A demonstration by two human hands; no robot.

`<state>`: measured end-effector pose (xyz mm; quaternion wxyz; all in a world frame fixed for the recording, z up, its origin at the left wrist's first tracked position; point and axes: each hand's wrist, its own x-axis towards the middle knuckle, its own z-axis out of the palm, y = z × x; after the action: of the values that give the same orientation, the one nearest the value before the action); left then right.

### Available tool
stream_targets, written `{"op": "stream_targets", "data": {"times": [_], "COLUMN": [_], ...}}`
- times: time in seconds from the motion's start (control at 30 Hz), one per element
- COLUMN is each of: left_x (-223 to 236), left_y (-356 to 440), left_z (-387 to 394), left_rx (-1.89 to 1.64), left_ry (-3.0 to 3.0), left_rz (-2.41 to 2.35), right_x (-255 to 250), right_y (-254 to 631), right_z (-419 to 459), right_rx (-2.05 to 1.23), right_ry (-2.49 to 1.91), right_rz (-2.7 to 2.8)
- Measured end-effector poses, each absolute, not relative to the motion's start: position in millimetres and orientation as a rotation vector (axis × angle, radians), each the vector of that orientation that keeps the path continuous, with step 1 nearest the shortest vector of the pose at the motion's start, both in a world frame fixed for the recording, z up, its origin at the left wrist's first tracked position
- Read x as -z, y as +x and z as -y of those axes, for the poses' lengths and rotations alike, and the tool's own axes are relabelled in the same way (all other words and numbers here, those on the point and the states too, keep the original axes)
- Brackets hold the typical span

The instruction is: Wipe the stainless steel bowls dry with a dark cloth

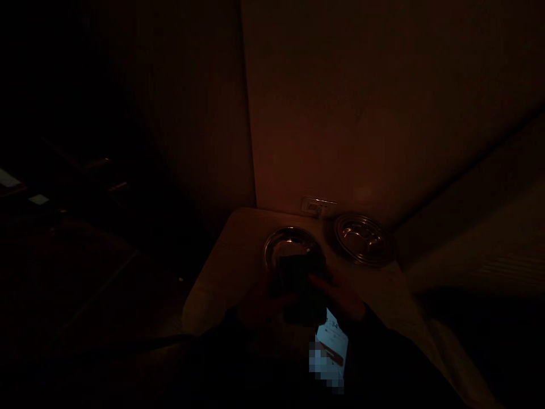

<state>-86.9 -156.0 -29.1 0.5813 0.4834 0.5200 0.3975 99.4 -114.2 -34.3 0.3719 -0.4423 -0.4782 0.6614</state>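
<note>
The scene is very dark. Between my two hands is a dark, roughly rectangular flat object [301,278]; its exact kind cannot be made out. My left hand [264,302] grips its left side, with the thumb lying across its front. On the right edge my right hand [344,294] is closed, its thumb also over the front. Just behind the object a shiny round metal plate [272,247] lies on the light wooden table [225,267], partly covered by the object. Below my right hand a phone [334,335] shows a lit screen, partly blurred out.
A second metal plate [360,241], with compartments, lies at the back right of the table. A socket panel [318,204] is on the wall [323,113] at the table's back edge. Off to the left is a dark floor with small bright patches.
</note>
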Motion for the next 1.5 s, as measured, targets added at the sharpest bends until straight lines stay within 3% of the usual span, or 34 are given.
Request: {"op": "stream_targets", "data": {"times": [0.3, 0.7, 0.9, 1.5], "left_x": [61, 91, 95, 107], "left_y": [-115, -103, -91, -86], "left_z": [137, 110, 118, 113], "left_rx": [-1.052, -1.112, -1.320, -1.504], "left_ry": [0.872, 0.946, 0.888, 0.671], "left_rz": [-1.828, -1.708, -1.572, -1.612], "right_x": [47, 49, 63, 66], "right_y": [133, 137, 130, 86], "right_z": [86, 78, 83, 115], "right_rx": [-1.354, -0.788, -0.405, -0.681], "right_ry": [-1.321, -1.453, -1.250, -1.085], "right_rz": [1.153, 1.430, 2.000, 2.562]}}
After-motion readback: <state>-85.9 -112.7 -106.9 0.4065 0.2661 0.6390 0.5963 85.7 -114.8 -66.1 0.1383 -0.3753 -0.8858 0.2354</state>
